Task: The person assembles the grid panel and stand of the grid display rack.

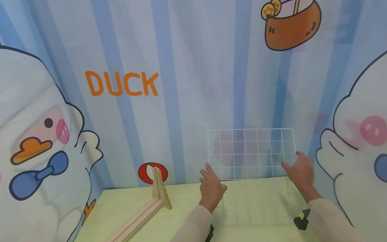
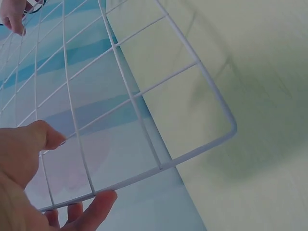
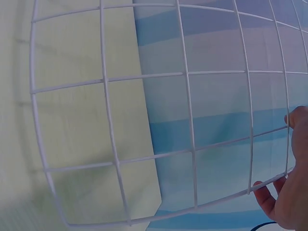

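Cloth with pale and darker blue stripes hangs behind everything, printed with a white duck figure at the left and another white figure partly showing at the right. Before it lies a pale yellow desk, its far border at the cloth. Next in size comes a white wire grid, held up between the two hands over the right part of the desk; its upper rows of squares stand out against the cloth, its lower part is faint against the yellow, and whether it touches the desk cannot be told. A pale wooden stand, a long bar with a tapering upright end piece, is on the desk to the left of the grid and apart from it. Two light sleeves reach in from below. The left hand grips the grid's left side, thumb against the wires of its face and fingers curled narrowly about the border wire. The right hand holds the opposite side in the same manner, thumb on the wires and fingers at the border. Smallest, a dark piece with a yellowish patch shows just beside the right sleeve.
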Demonstrator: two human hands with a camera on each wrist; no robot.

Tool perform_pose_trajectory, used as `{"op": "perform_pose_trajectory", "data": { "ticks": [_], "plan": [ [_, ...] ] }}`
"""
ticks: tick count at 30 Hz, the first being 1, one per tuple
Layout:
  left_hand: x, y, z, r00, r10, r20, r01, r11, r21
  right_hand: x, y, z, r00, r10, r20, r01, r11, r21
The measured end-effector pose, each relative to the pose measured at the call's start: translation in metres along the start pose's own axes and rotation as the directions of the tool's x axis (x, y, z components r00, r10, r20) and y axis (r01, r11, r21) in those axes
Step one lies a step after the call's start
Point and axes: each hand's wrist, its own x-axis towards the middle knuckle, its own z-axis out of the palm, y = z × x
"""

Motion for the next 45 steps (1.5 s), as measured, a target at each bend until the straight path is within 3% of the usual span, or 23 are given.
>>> {"op": "perform_pose_trajectory", "data": {
  "ticks": [15, 25, 31, 36, 40, 45],
  "plan": [
    [0.024, -0.002, -0.012, 0.991, 0.043, -0.13, -0.043, 0.999, -0.001, 0.006, -0.027, -0.006, 0.984, -0.033, -0.172, 0.055, 0.991, 0.122],
    [0.03, -0.007, -0.016, 0.984, 0.034, -0.174, -0.041, 0.999, -0.035, 0.006, -0.037, -0.007, 0.983, -0.049, -0.175, 0.085, 0.975, 0.203],
    [0.036, -0.007, -0.019, 0.96, 0.083, -0.268, -0.094, 0.995, -0.027, 0.008, -0.045, -0.01, 0.97, -0.065, -0.235, 0.117, 0.97, 0.215],
    [0.041, -0.006, -0.023, 0.936, 0.1, -0.337, -0.118, 0.992, -0.035, 0.008, -0.054, -0.015, 0.944, -0.091, -0.317, 0.176, 0.952, 0.251],
    [0.042, -0.003, -0.027, 0.939, 0.082, -0.334, -0.108, 0.992, -0.063, 0.008, -0.057, -0.017, 0.933, -0.096, -0.347, 0.194, 0.946, 0.259],
    [0.042, 0.002, -0.028, 0.944, 0.067, -0.324, -0.096, 0.993, -0.075, 0.007, -0.057, -0.021, 0.941, -0.073, -0.332, 0.167, 0.95, 0.264]
  ]
}}
